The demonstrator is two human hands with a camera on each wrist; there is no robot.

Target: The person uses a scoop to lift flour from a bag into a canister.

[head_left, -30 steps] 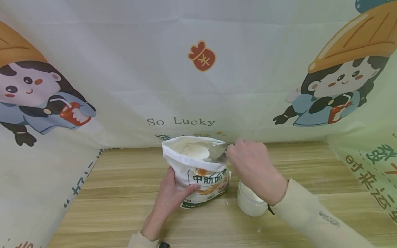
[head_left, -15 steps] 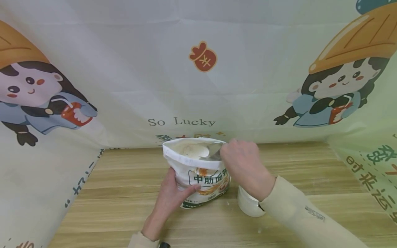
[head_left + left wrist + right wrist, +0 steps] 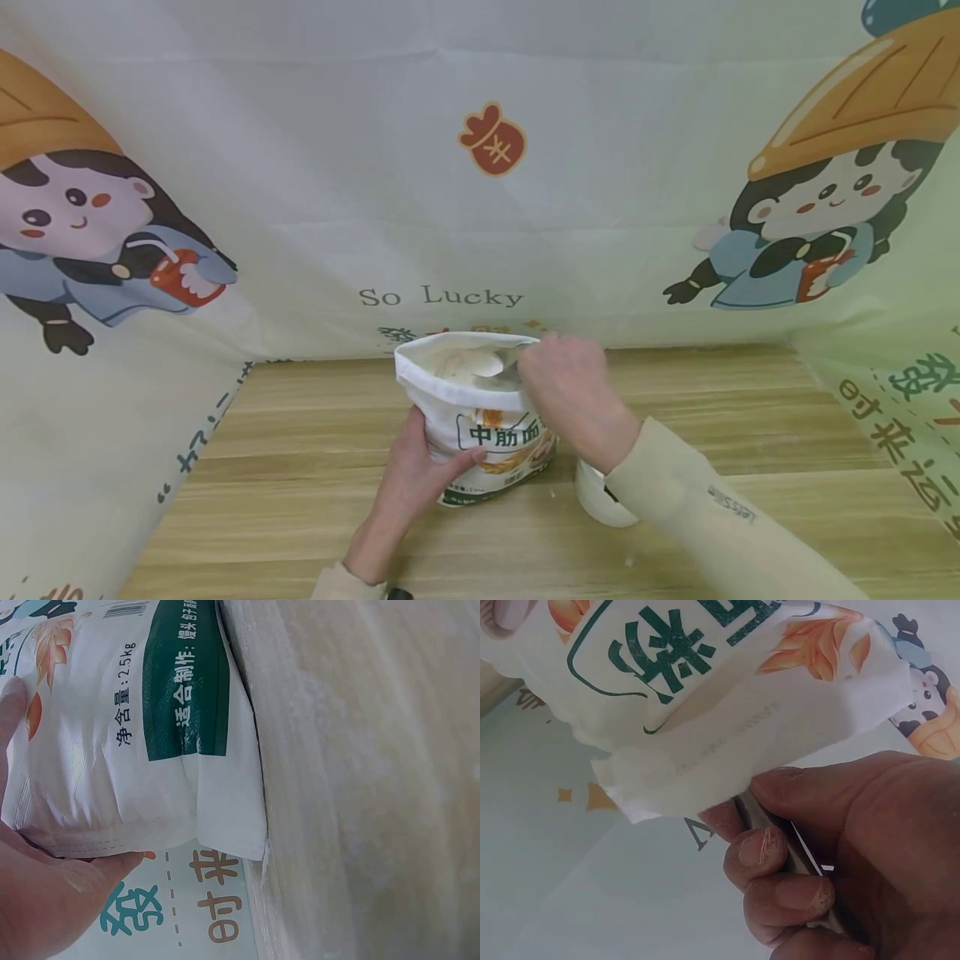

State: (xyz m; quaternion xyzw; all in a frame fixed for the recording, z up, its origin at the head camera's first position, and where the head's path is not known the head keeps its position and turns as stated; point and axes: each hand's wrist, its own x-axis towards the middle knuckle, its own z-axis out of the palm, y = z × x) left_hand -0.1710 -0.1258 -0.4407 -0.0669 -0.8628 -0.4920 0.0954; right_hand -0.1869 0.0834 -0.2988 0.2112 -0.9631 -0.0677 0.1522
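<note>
A white flour bag (image 3: 442, 417) with its rim folded outward stands on the wooden table, its mouth facing up. Pale flour (image 3: 453, 364) shows inside. My left hand (image 3: 412, 479) grips the bag's left side, thumb across the front and the other fingers behind it. In the left wrist view, the bag's bottom edge meets the wood. My right hand (image 3: 570, 396) is at the right of the bag's mouth, holding a metal scoop (image 3: 508, 379) whose blade reaches inside. Fingers and thumb wrap round the scoop's handle (image 3: 799, 859) in the right wrist view.
Right of the bag stands a short, wide jar (image 3: 603, 502), partly covered by my right forearm. White specks lie on the wooden table (image 3: 255, 500). A printed cloth (image 3: 337, 167) rises behind and along both sides.
My right hand has moved left with the scoop, bringing its blade further into the bag. The forearm now covers more of the jar. My left hand keeps its grip.
</note>
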